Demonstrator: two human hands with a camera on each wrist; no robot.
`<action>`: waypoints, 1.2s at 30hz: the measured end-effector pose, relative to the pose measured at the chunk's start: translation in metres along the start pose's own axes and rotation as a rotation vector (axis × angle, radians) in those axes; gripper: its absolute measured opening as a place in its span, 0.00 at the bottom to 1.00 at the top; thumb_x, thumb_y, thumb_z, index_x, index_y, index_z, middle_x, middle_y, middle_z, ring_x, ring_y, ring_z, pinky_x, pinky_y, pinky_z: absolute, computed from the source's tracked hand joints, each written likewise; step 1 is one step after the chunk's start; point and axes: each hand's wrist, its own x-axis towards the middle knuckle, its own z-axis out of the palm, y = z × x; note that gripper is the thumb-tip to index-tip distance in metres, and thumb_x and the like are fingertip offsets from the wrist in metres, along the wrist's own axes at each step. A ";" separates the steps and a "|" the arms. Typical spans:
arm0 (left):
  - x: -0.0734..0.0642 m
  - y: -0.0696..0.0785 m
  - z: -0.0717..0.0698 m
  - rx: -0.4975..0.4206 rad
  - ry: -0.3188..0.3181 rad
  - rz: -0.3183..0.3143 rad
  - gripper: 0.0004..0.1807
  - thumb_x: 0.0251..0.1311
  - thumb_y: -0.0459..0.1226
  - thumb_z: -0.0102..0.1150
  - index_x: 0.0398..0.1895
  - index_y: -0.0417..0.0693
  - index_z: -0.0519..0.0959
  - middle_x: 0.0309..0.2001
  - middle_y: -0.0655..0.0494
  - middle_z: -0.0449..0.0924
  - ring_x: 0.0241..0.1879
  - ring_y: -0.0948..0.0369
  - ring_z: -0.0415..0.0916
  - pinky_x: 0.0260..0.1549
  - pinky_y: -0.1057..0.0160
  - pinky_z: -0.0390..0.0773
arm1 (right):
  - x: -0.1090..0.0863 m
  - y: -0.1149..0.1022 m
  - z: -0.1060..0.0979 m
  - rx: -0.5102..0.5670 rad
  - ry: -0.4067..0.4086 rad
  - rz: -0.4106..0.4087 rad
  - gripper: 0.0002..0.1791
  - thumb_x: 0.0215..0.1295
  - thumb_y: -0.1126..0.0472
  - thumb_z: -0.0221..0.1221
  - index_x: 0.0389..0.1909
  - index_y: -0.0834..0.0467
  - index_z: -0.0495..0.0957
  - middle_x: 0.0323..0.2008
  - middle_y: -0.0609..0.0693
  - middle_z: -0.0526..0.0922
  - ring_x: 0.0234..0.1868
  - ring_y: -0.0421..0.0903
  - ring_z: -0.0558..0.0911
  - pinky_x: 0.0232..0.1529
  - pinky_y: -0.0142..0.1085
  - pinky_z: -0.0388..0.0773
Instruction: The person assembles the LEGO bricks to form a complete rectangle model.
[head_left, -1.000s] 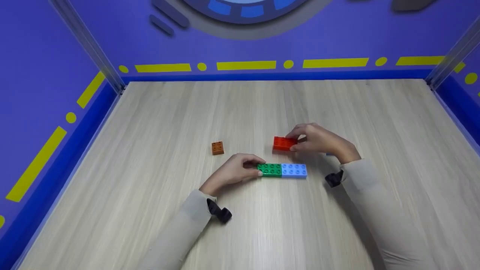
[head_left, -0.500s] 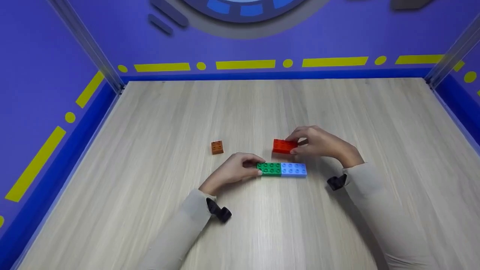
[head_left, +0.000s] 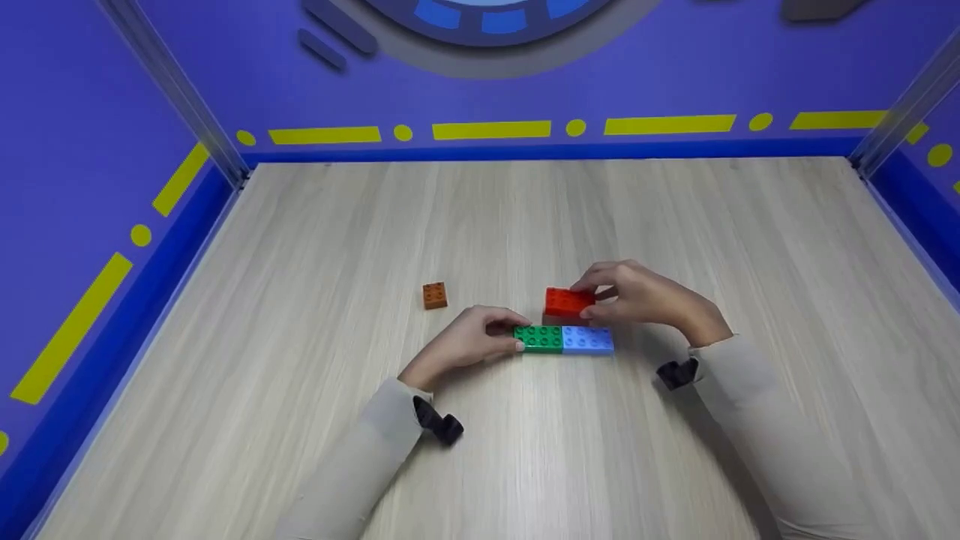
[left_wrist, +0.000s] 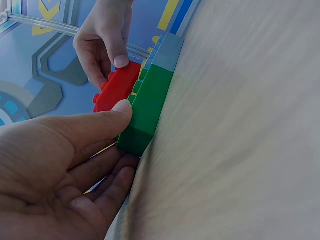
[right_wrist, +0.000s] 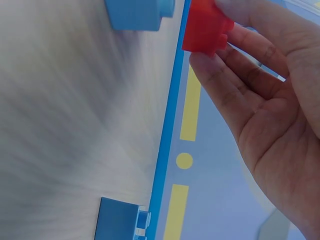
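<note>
A green toy brick (head_left: 538, 339) lies end to end with a light blue brick (head_left: 589, 340) on the table, studs up. My left hand (head_left: 474, 339) pinches the green brick at its left end, thumb on the near side. Between thumb and fingers, my right hand (head_left: 641, 294) holds a red brick (head_left: 564, 301) by its right end. In the left wrist view that red brick (left_wrist: 119, 87) is raised just over the studs of the row. The right wrist view shows the light blue brick (right_wrist: 134, 15) below it, with a gap between them.
A small brown brick (head_left: 435, 295) sits to the left, beyond my left hand. Another blue brick (right_wrist: 117, 220) stands on the table in the right wrist view; my right hand hides it in the head view. Purple-blue panels (head_left: 502, 97) wall in the wooden table (head_left: 480, 465).
My right hand has brought the red brick a little nearer to me, toward the green and light blue row. The left hand and the row have stayed in place.
</note>
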 end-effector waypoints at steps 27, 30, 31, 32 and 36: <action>-0.001 -0.001 0.000 0.005 -0.008 0.010 0.18 0.59 0.40 0.65 0.54 0.53 0.81 0.53 0.59 0.80 0.53 0.62 0.73 0.58 0.60 0.71 | -0.010 -0.010 0.008 0.055 -0.042 -0.076 0.18 0.59 0.61 0.66 0.50 0.58 0.82 0.47 0.52 0.82 0.49 0.50 0.81 0.48 0.44 0.81; -0.001 -0.002 -0.001 0.004 -0.008 0.011 0.18 0.59 0.40 0.65 0.54 0.53 0.81 0.53 0.59 0.80 0.52 0.63 0.73 0.57 0.60 0.72 | -0.010 -0.011 0.008 0.039 -0.045 -0.074 0.17 0.59 0.61 0.66 0.50 0.58 0.82 0.47 0.52 0.82 0.48 0.49 0.81 0.48 0.45 0.81; -0.001 -0.002 -0.001 0.003 -0.008 0.012 0.18 0.59 0.40 0.65 0.54 0.53 0.81 0.53 0.59 0.80 0.52 0.63 0.73 0.57 0.60 0.72 | -0.010 -0.012 0.009 0.036 -0.046 -0.074 0.17 0.59 0.61 0.66 0.50 0.58 0.82 0.47 0.52 0.82 0.48 0.49 0.81 0.48 0.44 0.81; -0.001 -0.002 -0.001 0.001 -0.008 0.015 0.18 0.59 0.40 0.65 0.54 0.53 0.81 0.53 0.59 0.80 0.52 0.63 0.73 0.57 0.60 0.72 | -0.010 -0.012 0.009 0.031 -0.045 -0.074 0.17 0.59 0.61 0.66 0.50 0.58 0.82 0.47 0.51 0.82 0.48 0.49 0.81 0.48 0.44 0.81; -0.001 -0.002 -0.001 -0.005 -0.009 0.015 0.18 0.59 0.40 0.65 0.53 0.53 0.81 0.52 0.59 0.81 0.51 0.63 0.74 0.55 0.61 0.73 | -0.011 -0.013 0.010 0.029 -0.048 -0.080 0.16 0.59 0.61 0.66 0.49 0.59 0.82 0.47 0.51 0.81 0.48 0.48 0.81 0.48 0.42 0.81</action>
